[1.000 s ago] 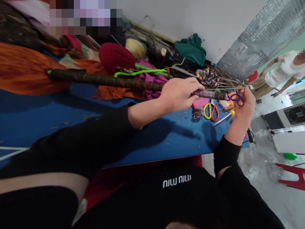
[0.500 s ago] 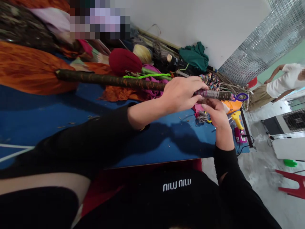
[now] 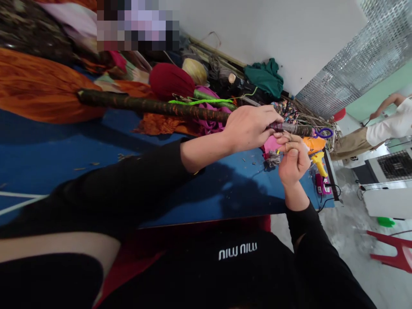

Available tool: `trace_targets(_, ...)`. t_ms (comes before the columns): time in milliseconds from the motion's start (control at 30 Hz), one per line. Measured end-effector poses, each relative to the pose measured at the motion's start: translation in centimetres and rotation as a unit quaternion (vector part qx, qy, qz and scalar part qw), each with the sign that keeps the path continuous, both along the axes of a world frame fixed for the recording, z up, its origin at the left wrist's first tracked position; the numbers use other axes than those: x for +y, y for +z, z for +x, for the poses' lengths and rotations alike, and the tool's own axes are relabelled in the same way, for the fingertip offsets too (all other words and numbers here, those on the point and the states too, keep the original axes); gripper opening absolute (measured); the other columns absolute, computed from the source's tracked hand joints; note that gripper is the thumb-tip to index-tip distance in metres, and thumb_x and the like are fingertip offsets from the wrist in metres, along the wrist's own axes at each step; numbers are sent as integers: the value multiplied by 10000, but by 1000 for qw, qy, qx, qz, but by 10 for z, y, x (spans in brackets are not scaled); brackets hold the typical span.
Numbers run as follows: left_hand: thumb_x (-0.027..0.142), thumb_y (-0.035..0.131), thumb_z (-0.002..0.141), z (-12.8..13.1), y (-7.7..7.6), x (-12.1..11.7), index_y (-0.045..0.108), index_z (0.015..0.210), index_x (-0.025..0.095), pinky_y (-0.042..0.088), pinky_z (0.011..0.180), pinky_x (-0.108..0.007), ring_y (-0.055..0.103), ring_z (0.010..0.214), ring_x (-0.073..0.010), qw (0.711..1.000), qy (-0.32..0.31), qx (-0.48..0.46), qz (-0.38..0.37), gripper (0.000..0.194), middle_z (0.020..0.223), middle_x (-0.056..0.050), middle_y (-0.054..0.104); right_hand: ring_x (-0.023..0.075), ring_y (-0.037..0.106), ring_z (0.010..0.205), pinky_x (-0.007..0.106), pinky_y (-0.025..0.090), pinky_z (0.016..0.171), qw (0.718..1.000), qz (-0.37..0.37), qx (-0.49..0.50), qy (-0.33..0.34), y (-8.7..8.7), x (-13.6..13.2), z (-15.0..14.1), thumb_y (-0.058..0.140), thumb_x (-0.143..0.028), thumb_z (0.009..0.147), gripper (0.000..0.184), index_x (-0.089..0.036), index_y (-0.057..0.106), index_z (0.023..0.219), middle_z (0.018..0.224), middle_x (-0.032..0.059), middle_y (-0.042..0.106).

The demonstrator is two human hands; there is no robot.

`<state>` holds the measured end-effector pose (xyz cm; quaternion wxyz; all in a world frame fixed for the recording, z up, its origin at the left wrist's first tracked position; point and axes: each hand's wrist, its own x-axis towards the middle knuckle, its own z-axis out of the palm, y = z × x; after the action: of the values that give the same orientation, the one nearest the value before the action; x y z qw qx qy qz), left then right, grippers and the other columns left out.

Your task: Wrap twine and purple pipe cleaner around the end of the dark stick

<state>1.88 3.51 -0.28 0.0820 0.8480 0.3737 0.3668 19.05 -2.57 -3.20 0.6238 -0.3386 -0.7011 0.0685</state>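
Observation:
My left hand (image 3: 251,128) is closed around a long bark-covered stick (image 3: 154,107) lying crosswise in front of me. Thread-like wrapping (image 3: 289,128) covers the stick just beyond my left fingers, and a purple loop (image 3: 323,133) hangs at its right end. Just below the wrapping, my right hand (image 3: 293,162) has its fingers curled in and pressed together. Whatever they pinch is too small to make out. Bunched orange cloth (image 3: 48,92) sits at the stick's left end.
On the blue table (image 3: 206,189) are a dark red bundle (image 3: 171,80), a bright green cord (image 3: 202,102), a bundle of grey strands (image 3: 273,159) and a yellow glue gun (image 3: 318,163). A person (image 3: 383,128) stands at the right, near a red stool (image 3: 391,249).
My right hand's fingers have curled in, and the hand has turned and shifted slightly down from the stick. My left hand keeps its grip. The person at the right has changed posture.

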Motion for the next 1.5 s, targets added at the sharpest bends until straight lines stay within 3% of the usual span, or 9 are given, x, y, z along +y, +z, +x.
trace_targets(133,291,528,989,2,-4,-2,801,1331,251,545,755,-351,792,1050,-266,1000,2,16,-2,439,1260,-73,827,130,488,465,387,605,660,986,-56,116,109,-2,13,-3,567,-551,1073,504,-266,446,676,569,-70,398)
trace_targets(267,284,550,1010,7,-9,-5,783,1352,253,521,729,-333,792,1051,-254,999,19,37,-1,415,1287,-72,820,105,359,458,285,362,461,981,-124,138,51,2,8,-5,617,-617,1033,557,-268,408,653,551,-80,315)
trace_targets(433,308,577,1017,12,-15,-8,781,1322,235,484,682,-339,797,1036,-273,998,23,51,-1,374,1242,-84,824,118,532,579,306,434,552,991,-96,87,-33,0,-17,-12,610,-565,1077,492,-246,584,704,631,-38,520)
trace_targets(667,351,560,1023,14,-22,-1,784,1346,245,493,684,-339,799,1023,-271,999,14,52,-9,407,1268,-82,826,110,585,605,300,480,593,998,-58,-3,-8,-1,-17,-7,545,-403,1139,391,-237,667,807,697,-35,627)
trace_targets(833,345,544,1021,15,-23,-1,792,1329,242,550,756,-346,803,1080,-279,998,4,50,-34,409,1271,-76,832,203,755,923,451,624,943,996,44,-81,-4,22,-3,17,547,-416,1135,381,-261,719,833,840,6,737)
trace_targets(900,339,553,1023,16,-23,-3,788,1337,232,566,783,-364,802,1110,-292,997,1,57,-44,406,1283,-79,827,212,760,985,480,620,1006,994,37,-97,-26,27,1,27,565,-419,1129,349,-271,758,878,923,12,769)
trace_targets(1100,310,613,1018,16,-24,-5,779,1348,236,569,803,-367,798,1152,-296,996,-5,71,-56,376,1338,-67,811,189,763,925,410,684,843,997,4,-71,13,24,13,42,577,-437,1125,319,-274,779,940,954,17,748)
trace_targets(1333,289,650,1032,18,-12,-11,750,1344,213,568,843,-362,792,1195,-302,985,36,126,-116,337,1317,-74,815,216,748,1076,509,667,1062,990,-42,-137,0,24,19,42,506,-496,1141,382,-268,734,936,1045,35,758)
trace_targets(1500,298,611,1025,19,-15,-12,751,1308,190,571,805,-382,804,1136,-331,986,42,139,-85,334,1288,-104,813,200,721,1108,434,656,1016,982,-72,-174,-13,21,20,40,435,-487,1162,394,-263,659,928,1112,42,747)
